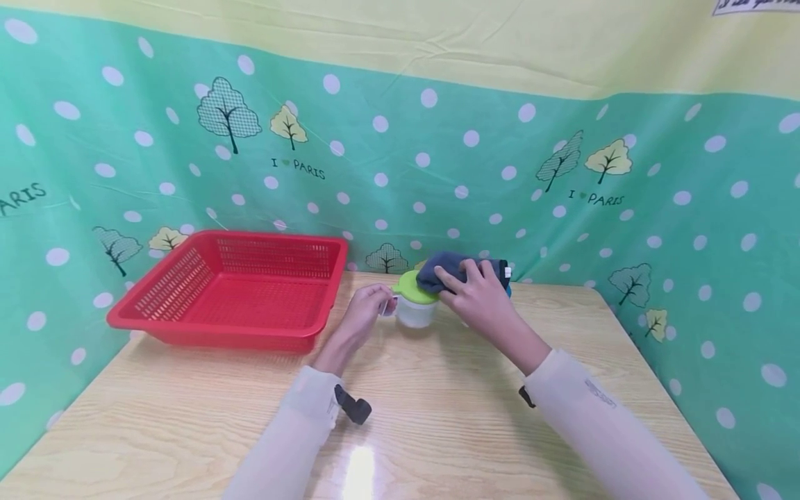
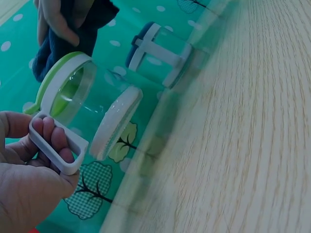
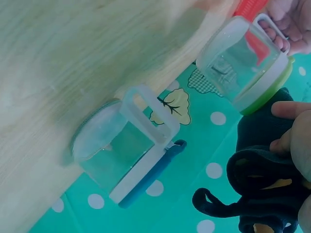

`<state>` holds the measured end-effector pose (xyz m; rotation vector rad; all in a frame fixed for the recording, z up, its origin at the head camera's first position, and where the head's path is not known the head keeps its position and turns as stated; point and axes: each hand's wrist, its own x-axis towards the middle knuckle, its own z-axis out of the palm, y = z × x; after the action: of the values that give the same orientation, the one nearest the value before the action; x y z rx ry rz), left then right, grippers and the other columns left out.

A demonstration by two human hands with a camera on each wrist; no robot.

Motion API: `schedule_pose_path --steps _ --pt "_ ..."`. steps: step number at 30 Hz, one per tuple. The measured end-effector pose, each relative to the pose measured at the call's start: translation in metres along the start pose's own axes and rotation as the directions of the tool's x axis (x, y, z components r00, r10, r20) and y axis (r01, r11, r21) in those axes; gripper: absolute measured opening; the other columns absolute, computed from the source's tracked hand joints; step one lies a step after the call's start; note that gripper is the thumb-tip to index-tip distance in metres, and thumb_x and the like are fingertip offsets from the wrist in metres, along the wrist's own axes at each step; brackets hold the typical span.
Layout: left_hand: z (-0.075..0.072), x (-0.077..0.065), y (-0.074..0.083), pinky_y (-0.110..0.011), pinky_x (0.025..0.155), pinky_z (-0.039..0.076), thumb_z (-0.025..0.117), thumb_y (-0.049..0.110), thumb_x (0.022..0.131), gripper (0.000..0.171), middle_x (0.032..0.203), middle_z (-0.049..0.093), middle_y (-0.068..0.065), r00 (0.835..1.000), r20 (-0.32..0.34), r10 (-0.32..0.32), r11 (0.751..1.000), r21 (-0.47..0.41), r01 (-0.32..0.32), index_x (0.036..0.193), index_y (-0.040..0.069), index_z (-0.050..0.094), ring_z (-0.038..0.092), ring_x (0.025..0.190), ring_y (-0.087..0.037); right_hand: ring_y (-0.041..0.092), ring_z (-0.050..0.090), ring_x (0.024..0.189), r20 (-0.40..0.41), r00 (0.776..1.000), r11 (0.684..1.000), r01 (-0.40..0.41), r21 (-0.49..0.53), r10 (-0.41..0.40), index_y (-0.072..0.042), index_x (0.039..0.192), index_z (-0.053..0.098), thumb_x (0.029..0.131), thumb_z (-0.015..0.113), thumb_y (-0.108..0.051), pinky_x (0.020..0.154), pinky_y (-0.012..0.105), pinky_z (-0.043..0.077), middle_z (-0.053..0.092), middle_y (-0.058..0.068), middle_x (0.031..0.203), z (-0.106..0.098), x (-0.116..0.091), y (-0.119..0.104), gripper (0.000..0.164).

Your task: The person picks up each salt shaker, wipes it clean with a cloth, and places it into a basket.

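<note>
My left hand grips the white handle of a clear jar with a green lid. In the left wrist view the fingers pass through the handle loop. My right hand holds a bunched dark blue cloth against the top of the green lid. Beside it stands a second clear jar with a blue lid and a white handle, upright on the table. The head view mostly hides that jar behind the right hand and cloth.
A red plastic basket sits to the left on the wooden table. A green dotted curtain with tree prints hangs behind the table and along its sides. Black straps with cameras circle both wrists.
</note>
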<state>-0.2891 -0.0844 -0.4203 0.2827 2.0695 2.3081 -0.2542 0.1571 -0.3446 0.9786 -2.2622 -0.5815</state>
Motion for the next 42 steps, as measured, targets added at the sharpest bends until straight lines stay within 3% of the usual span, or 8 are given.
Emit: schedule_pose_path --steps 9,18,23,30,37,42 --pt "-0.007 0.0 0.0 -0.03 0.077 0.046 0.048 -0.005 0.091 0.017 0.076 0.057 -0.004 0.998 -0.059 0.024 1.0 0.022 -0.022 0.08 -0.001 0.06 0.053 0.077 -0.017 0.039 0.058 0.109 -0.123 0.99 0.998 0.064 0.002 -0.064 -0.025 0.101 0.078 0.088 0.08 -0.018 0.083 0.049 0.048 0.063 0.003 0.141 -0.008 -0.007 -0.014 0.015" --pt "-0.001 -0.001 0.003 -0.031 0.075 0.045 0.049 -0.001 0.092 0.017 0.075 0.056 -0.005 0.999 -0.025 0.038 0.999 0.023 -0.037 0.077 -0.001 0.057 0.051 0.075 -0.018 0.037 0.057 0.109 -0.12 0.991 0.998 0.066 -0.004 -0.067 -0.025 0.104 0.078 0.09 0.078 -0.016 0.084 0.049 0.047 0.062 0.002 0.142 -0.015 0.005 -0.019 0.016" --pt "0.002 -0.001 0.005 -0.029 0.074 0.045 0.048 -0.001 0.092 0.017 0.075 0.057 -0.005 0.999 -0.017 0.043 0.999 0.013 -0.043 0.078 0.0 0.058 0.052 0.075 -0.018 0.037 0.056 0.111 -0.09 0.996 0.999 0.03 0.01 -0.029 -0.024 0.102 0.078 0.091 0.076 -0.014 0.086 0.05 0.046 0.062 0.001 0.143 -0.014 0.017 -0.017 0.014" --pt "0.004 -0.001 0.004 -0.029 0.072 0.043 0.047 -0.003 0.089 0.017 0.073 0.056 -0.004 0.999 -0.009 0.037 0.999 -0.017 -0.037 0.077 0.001 0.057 0.05 0.072 -0.017 0.038 0.053 0.116 0.025 0.999 0.999 -0.037 0.03 0.036 -0.026 0.108 0.078 0.091 0.077 -0.014 0.09 0.05 0.045 0.057 0.0 0.148 -0.003 0.027 -0.008 0.02" --pt "0.003 -0.002 0.004 -0.03 0.074 0.042 0.046 -0.004 0.091 0.018 0.075 0.055 -0.006 1.0 -0.01 0.025 1.0 -0.014 -0.025 0.077 0.0 0.057 0.05 0.074 -0.019 0.04 0.053 0.115 0.099 0.993 0.997 -0.071 0.019 0.069 -0.024 0.114 0.076 0.087 0.081 -0.015 0.091 0.055 0.046 0.055 0.003 0.15 0.004 0.016 0.0 0.029" --pt "0.0 -0.002 0.005 -0.032 0.079 0.043 0.046 -0.003 0.092 0.017 0.079 0.054 -0.006 1.0 -0.01 0.002 1.0 0.029 -0.002 0.079 0.001 0.056 0.05 0.078 -0.019 0.041 0.055 0.112 0.056 0.998 0.999 -0.039 0.015 0.039 -0.022 0.109 0.077 0.086 0.082 -0.016 0.089 0.056 0.048 0.058 0.004 0.147 0.005 0.006 0.001 0.025"
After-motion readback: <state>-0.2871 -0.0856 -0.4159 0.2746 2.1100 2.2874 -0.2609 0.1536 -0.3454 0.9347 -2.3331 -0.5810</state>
